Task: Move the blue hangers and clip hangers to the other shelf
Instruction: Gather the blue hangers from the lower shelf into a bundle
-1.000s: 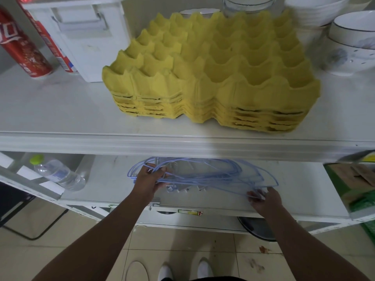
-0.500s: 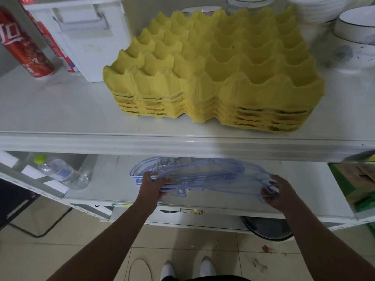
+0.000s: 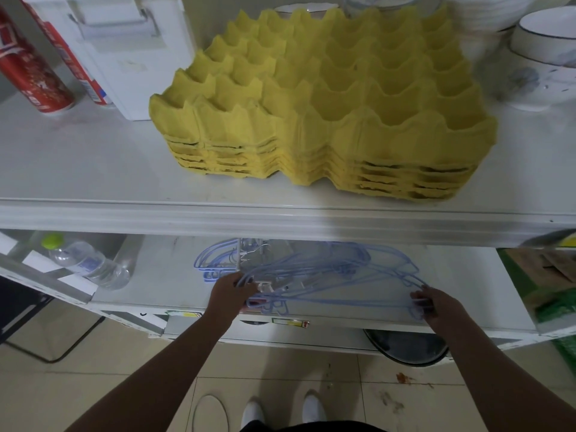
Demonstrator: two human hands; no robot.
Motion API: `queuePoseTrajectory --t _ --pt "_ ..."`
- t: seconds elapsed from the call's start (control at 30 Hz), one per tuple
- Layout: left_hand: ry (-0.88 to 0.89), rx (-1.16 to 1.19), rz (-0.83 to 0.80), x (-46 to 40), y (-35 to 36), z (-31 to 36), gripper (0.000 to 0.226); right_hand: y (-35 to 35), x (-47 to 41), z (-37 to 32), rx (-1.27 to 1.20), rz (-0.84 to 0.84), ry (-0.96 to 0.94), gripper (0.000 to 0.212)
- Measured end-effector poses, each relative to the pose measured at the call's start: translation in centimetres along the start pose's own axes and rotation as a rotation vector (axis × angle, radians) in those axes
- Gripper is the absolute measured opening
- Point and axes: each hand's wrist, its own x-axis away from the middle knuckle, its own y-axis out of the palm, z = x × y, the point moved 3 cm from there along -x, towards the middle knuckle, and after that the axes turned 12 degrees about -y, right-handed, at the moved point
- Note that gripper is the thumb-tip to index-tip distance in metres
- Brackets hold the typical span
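A bundle of thin blue hangers lies on the lower white shelf, under the upper shelf's front edge. White clip hangers with metal hooks are tangled in at its left end. My left hand grips the left end of the bundle. My right hand grips the right end near the shelf's front edge. The back of the bundle is partly hidden by the upper shelf.
The upper shelf carries a stack of yellow egg trays, red cans, a white box and bowls. A water bottle lies left on the lower shelf, green packaging right. A dark pan sits below.
Both hands have closed on the ends of the hanger bundle and drawn it forward toward the lower shelf's front edge; the right hand shifted right.
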Motion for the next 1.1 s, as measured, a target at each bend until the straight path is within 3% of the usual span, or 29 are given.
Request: queuePoseTrajectory --t 0.2,0.7,0.87,0.97,1.1 --pt "-0.057 0.061 -0.071 0.0 0.3 0.7 0.009 -0.2 -0.1 -0.5 -0.047 -0.02 -0.006 0.019" --pt "0.102 -0.084 -0.182 0.4 1.2 1.6 0.019 -0.5 -0.2 -1.3 -0.17 0.042 -0.03 0.016" --pt "0.063 -0.175 -0.35 0.9 1.2 2.1 0.053 -0.2 -0.2 -1.9 -0.215 -0.077 -0.023 0.024" --pt "-0.001 -0.119 -0.462 1.1 0.9 2.3 0.048 -0.3 -0.1 -2.7 -0.215 -0.119 0.006 0.028" --pt "-0.068 -0.124 -0.48 1.0 0.5 2.2 0.046 -0.4 0.3 -3.1 -0.201 -0.182 0.0 0.026"
